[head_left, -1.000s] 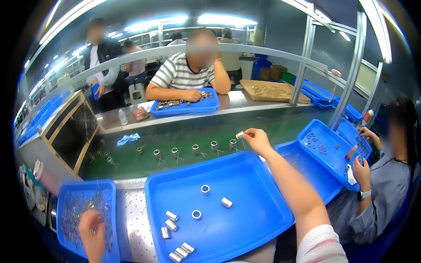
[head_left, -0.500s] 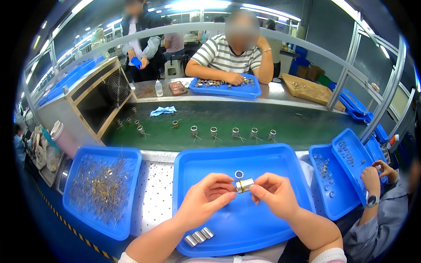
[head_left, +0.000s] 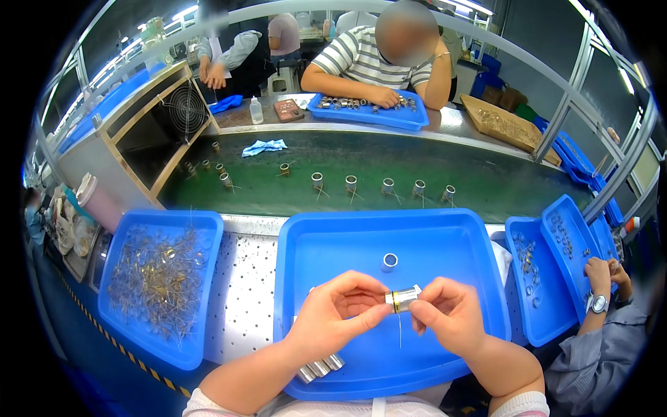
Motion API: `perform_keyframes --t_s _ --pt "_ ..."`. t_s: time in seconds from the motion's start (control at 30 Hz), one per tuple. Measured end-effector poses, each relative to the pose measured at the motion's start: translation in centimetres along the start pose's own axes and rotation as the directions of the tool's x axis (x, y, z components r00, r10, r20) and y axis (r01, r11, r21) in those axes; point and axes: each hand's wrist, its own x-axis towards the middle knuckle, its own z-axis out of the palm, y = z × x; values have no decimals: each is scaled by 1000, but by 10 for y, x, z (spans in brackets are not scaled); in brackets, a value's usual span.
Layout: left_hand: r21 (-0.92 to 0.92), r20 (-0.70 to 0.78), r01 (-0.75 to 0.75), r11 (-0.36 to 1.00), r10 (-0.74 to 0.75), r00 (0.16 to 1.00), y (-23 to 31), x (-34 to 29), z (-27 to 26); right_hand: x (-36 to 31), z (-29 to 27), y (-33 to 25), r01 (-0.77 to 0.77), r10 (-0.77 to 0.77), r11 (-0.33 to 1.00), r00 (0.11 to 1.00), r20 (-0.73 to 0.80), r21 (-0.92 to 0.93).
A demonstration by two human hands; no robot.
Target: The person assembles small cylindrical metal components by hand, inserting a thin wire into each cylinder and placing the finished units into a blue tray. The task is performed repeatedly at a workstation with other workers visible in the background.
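Observation:
Between my two hands, over the large blue tray point(head_left: 299, 236), is a small shiny metal cylinder point(head_left: 404, 299) with a yellow band, lying sideways. My left hand point(head_left: 333, 316) pinches its banded end between thumb and fingers. At the other end, my right hand point(head_left: 451, 313) grips it with fingertips. A thin wire point(head_left: 400, 333) hangs down from below the cylinder. Beyond my hands an open-ended metal sleeve point(head_left: 390, 263) stands upright in the tray. Several metal cylinders point(head_left: 321, 367) lie side by side near my left forearm, which partly covers them.
At left, a blue tray point(head_left: 215, 243) holds a tangle of thin wire pieces. A green conveyor belt point(head_left: 292, 194) carries several upright sleeves with wires. Across it a person in a striped shirt leans over a blue parts tray point(head_left: 417, 124). At right, a co-worker's hands work beside more blue trays point(head_left: 521, 306).
The view has shifted, so the belt and trays sit differently in it. A wire now shows beneath the cylinder in my hands. At far left, a person's blue cloth now lies on the bench.

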Motion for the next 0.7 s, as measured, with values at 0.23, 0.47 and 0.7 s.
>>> perform_keyframes --t_s 0.23,0.47,0.7 --pt "7 -29 -12 1000 13 999 -3 -2 -1 0 0 3 -41 39 998 999 26 44" --pt "91 -8 -89 992 90 996 -2 -1 -3 2 -3 7 -59 54 996 996 66 67" --pt "198 46 -295 935 292 955 -7 -2 -5 3 -6 17 87 -85 996 994 66 -33"
